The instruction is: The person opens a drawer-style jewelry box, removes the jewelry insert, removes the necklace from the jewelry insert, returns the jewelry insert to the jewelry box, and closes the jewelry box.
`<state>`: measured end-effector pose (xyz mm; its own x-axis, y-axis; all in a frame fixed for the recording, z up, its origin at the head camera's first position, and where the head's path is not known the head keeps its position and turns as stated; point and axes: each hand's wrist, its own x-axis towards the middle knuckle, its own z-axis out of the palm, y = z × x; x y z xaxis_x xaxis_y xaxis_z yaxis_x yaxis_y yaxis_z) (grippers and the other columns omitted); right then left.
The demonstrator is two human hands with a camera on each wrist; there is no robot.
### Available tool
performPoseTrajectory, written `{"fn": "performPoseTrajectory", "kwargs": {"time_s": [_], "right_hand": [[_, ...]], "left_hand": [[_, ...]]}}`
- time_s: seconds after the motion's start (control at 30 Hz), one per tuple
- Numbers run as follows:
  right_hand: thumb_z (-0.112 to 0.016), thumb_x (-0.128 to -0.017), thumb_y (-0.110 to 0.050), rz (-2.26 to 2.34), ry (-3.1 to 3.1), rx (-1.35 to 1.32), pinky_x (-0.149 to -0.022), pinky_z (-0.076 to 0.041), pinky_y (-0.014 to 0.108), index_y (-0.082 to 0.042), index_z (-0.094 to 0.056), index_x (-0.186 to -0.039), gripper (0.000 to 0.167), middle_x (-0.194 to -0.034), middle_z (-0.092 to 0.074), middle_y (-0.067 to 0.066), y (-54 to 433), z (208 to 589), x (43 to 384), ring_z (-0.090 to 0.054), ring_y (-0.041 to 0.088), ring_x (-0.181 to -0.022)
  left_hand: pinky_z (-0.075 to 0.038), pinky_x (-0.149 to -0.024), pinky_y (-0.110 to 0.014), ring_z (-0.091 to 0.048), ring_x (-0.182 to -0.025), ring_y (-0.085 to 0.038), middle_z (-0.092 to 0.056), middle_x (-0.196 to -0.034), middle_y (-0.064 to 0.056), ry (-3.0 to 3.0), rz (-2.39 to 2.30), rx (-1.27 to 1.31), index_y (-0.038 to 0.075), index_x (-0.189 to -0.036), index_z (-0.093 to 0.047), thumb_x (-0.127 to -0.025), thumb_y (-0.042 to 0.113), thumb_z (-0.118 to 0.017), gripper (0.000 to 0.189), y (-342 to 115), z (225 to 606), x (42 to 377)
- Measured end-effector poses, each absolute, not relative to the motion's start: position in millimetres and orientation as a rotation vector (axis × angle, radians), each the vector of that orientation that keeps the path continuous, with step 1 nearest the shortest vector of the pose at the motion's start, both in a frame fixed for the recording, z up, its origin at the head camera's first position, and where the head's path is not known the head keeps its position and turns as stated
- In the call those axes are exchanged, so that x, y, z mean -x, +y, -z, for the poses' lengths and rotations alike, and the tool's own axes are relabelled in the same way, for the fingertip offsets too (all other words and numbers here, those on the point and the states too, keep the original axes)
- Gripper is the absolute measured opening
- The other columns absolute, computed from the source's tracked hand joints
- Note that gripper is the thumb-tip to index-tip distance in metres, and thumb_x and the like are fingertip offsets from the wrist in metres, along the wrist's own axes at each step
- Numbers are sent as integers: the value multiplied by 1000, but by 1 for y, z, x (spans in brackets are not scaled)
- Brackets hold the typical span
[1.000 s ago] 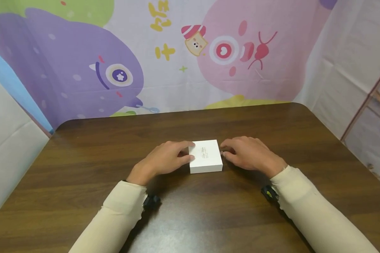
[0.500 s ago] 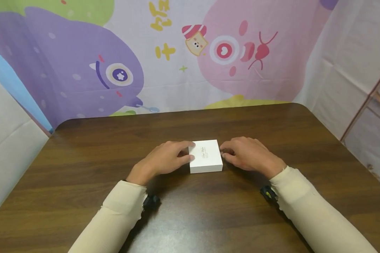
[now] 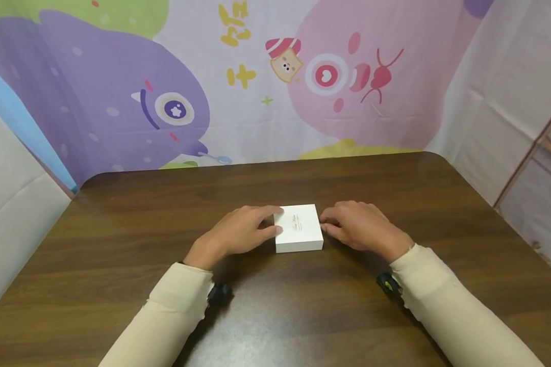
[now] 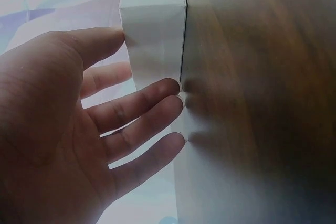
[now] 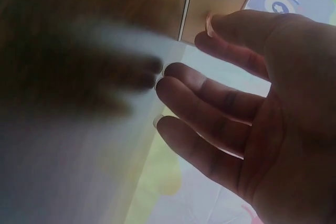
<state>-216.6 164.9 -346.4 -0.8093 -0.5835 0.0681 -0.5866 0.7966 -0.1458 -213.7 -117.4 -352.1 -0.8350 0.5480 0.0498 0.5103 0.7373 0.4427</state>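
Note:
A small white box with fine gold script on its lid lies on the brown table, its cover flat. My left hand rests at its left side, thumb and index fingertips touching the top's left edge; in the left wrist view the other fingers extend beside the box, tips at the tabletop. My right hand is at the box's right side. In the right wrist view its thumb and index tips come close together against that side wall; I cannot tell whether they pinch anything. Its other fingers are loosely bent near the tabletop.
The dark wood-grain table spreads around the box and under both forearms. Behind it hangs a cloth printed with cartoon figures. Pale panels flank the table on the left and right. Each cream sleeve has a black wrist device.
The right thumb and index tips have drawn slightly closer together at the box's right side. The left hand and the box have stayed in place.

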Motion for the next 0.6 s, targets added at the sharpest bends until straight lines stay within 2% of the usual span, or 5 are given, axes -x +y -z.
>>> {"fn": "performPoseTrajectory", "kwargs": {"time_s": [0.23, 0.6], "right_hand": [[-67, -97, -30, -228, -2968, -925, -60, -47, 38, -25, -74, -111, 17, -96, -66, -5, 163, 347, 215, -59, 15, -81], [-68, -96, -29, -234, -2970, -920, -57, -45, 37, -26, -74, -103, 10, -89, -63, -8, 162, 346, 216, -56, 13, -75]], "left_hand": [[-50, -84, -37, -64, -96, -11, -70, -110, 2, 2847, -699, -888, 15, -140, -58, -99, 29, -64, 44, -117, 352, 213], [-49, -80, -36, -63, -92, -11, -70, -106, 3, 2865, -691, -892, 15, -139, -59, -99, 29, -64, 43, -117, 353, 213]]}}
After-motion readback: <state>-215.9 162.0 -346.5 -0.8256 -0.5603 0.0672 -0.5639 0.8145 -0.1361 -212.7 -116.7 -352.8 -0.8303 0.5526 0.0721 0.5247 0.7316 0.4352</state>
